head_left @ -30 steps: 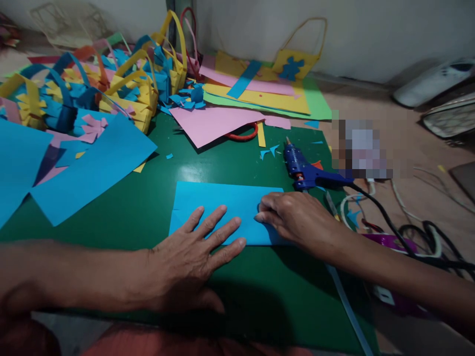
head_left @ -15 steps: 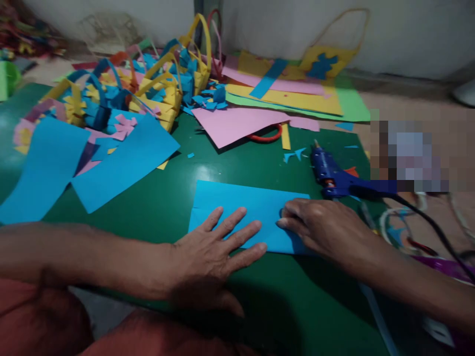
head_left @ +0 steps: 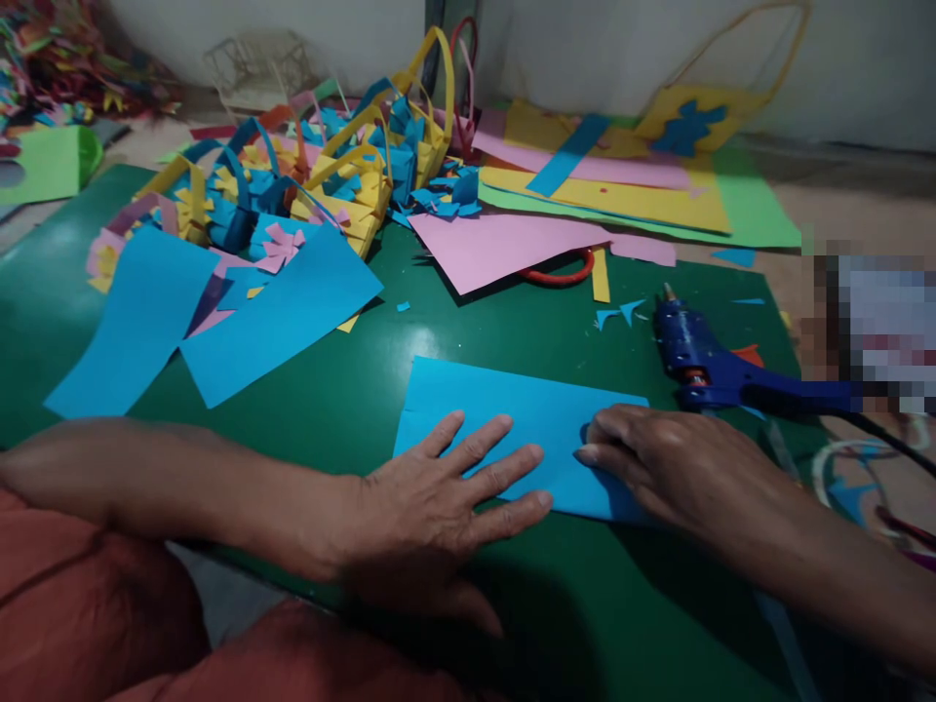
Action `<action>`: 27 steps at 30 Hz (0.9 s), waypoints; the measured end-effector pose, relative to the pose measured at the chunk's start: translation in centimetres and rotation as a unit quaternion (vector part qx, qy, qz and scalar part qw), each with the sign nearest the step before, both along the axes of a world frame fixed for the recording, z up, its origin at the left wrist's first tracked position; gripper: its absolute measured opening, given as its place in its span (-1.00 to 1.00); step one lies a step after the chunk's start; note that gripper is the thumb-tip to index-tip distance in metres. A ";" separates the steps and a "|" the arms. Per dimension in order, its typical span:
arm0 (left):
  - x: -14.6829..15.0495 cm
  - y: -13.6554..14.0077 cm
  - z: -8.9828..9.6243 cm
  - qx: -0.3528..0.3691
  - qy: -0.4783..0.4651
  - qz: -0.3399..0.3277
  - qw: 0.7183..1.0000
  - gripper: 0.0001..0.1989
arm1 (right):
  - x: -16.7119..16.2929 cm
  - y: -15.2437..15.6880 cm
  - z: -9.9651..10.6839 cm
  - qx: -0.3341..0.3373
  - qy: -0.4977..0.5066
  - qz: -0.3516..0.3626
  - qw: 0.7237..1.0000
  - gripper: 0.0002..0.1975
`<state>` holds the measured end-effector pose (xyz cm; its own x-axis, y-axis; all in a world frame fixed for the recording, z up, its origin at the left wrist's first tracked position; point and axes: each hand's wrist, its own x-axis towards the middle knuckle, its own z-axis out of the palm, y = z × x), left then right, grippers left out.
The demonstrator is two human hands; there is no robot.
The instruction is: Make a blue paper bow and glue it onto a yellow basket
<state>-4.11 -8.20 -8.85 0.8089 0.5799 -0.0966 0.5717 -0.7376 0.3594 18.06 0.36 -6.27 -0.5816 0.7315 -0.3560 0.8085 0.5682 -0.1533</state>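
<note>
A blue paper sheet (head_left: 512,395), seemingly folded, lies flat on the green table (head_left: 307,448) in front of me. My left hand (head_left: 457,497) rests on its lower left part with fingers spread, palm down. On the right part of the sheet, my right hand (head_left: 643,453) presses down with its fingers curled together and the thumb close to them; whatever may be inside the fingers is hidden. Just beyond that hand lies a blue glue gun (head_left: 702,366), its nozzle pointing away from me.
Two blue paper pieces (head_left: 282,317) lie at the left. Behind them stand several small paper baskets (head_left: 343,195). A pink paper piece (head_left: 497,249) covers part of red-handled scissors (head_left: 566,278). Stacked coloured sheets (head_left: 600,195) sit at the back, and small scraps (head_left: 620,312) lie nearby.
The view has turned a little to the left, so everything appears shifted rightward. Both hands keep nearly the same places on the blue paper.
</note>
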 end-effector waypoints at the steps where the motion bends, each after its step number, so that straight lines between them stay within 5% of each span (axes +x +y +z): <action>1: 0.0 0.0 0.0 -0.003 0.002 0.000 1.000 -0.10 | 0.1 0.0 -0.1 0.001 0.001 0.000 1.000 -0.75; 27: 0.0 -0.1 -0.1 -0.016 -0.011 0.002 1.000 -0.11 | 0.6 -0.1 -0.6 0.026 0.035 0.036 0.998 -0.75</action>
<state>-4.11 -8.26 -8.94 0.8087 0.5803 -0.0966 0.5661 -0.7231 0.3957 18.67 0.25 -6.86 -0.6555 0.7036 -0.2745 0.7536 0.6331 -0.1768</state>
